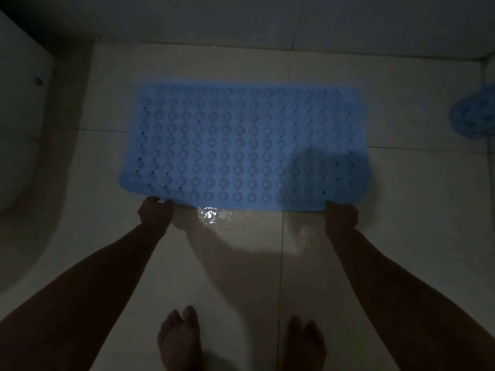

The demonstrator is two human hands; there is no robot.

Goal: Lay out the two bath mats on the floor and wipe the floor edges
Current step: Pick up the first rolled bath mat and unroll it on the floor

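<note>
A blue rubber bath mat (241, 145) with rows of round suction cups and small holes is spread out over the pale tiled floor (401, 183). My left hand (155, 211) grips its near left corner. My right hand (341, 214) grips its near right corner. Whether the mat lies flat or hangs just above the tiles I cannot tell. A second blue object, perhaps the other mat bunched up (474, 116), sits at the right edge by the wall.
The room is dim. A white toilet (18, 124) stands at the left. Tiled walls (267, 20) close the far side. A wet, shiny patch (211, 214) lies on the floor just before the mat. My bare feet (182, 341) stand below.
</note>
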